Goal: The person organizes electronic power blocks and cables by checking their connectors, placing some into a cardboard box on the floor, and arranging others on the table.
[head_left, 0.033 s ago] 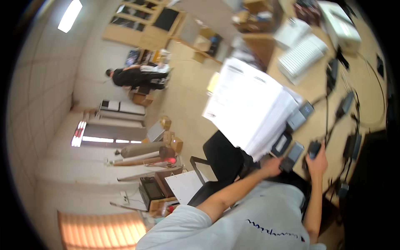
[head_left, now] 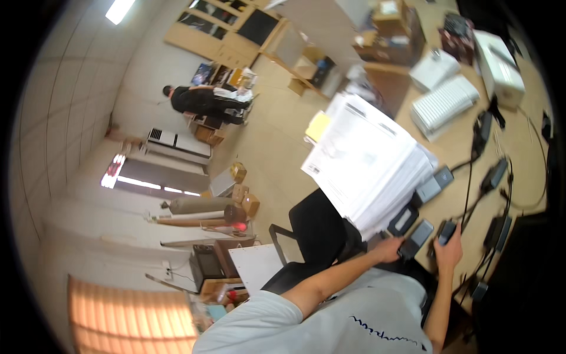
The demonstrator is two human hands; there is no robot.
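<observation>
My left hand point(head_left: 388, 250) is closed on one end of a grey block-shaped device point(head_left: 417, 237) with a dark end. To its right, my right hand point(head_left: 450, 250) grips a small black connector block point(head_left: 446, 232), and a dark cable seems to run from it up across the table. The two held pieces are close together but apart. Just beyond the left hand lies a black device with a pale panel point(head_left: 403, 220). Farther up is another grey block device point(head_left: 434, 184), with a cable at its far end. My fingertips are partly hidden.
A thick stack of white papers point(head_left: 365, 156) stands left of the devices. Several black power adapters point(head_left: 498, 232) and cables lie on the right of the wooden table point(head_left: 519, 147). White ribbed boxes point(head_left: 445, 105) are farther back. A black chair point(head_left: 318, 227) stands at left; a person point(head_left: 206, 103) is across the room.
The whole view has shifted, so the table and papers appear lower and farther right. Both hands keep their holds, with little change between them.
</observation>
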